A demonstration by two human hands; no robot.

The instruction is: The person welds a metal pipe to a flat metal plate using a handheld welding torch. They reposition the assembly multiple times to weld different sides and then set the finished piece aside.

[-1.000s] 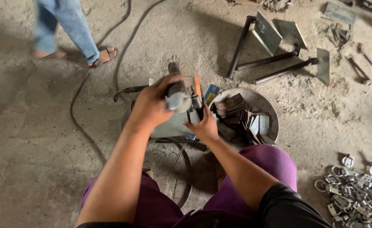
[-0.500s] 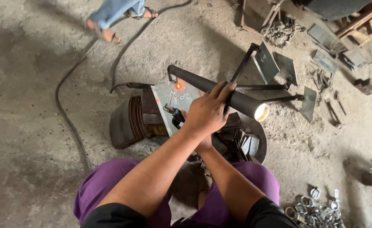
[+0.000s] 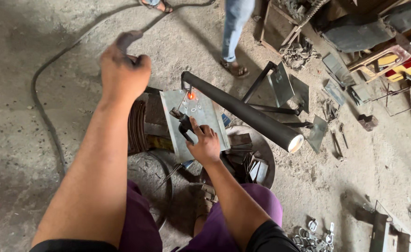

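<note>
Left hand (image 3: 124,70): we see it raised, fingers clenched on a dark handle (image 3: 127,39).
Right hand (image 3: 204,145): fingers clamped on tongs (image 3: 183,123) over plate (image 3: 200,112).

pipe (image 3: 242,111): black | plate (image 3: 205,116): grey, orange glowing spot | trousers (image 3: 261,205): purple

Black clamp tool (image 3: 183,125) lies on grey steel plate (image 3: 205,114).

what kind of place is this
Most likely a small metalworking or welding workshop. A steel plate with a glowing hot spot carries a black pipe, cut metal pieces lie on the gritty concrete floor, and a cable snakes across it.
</note>
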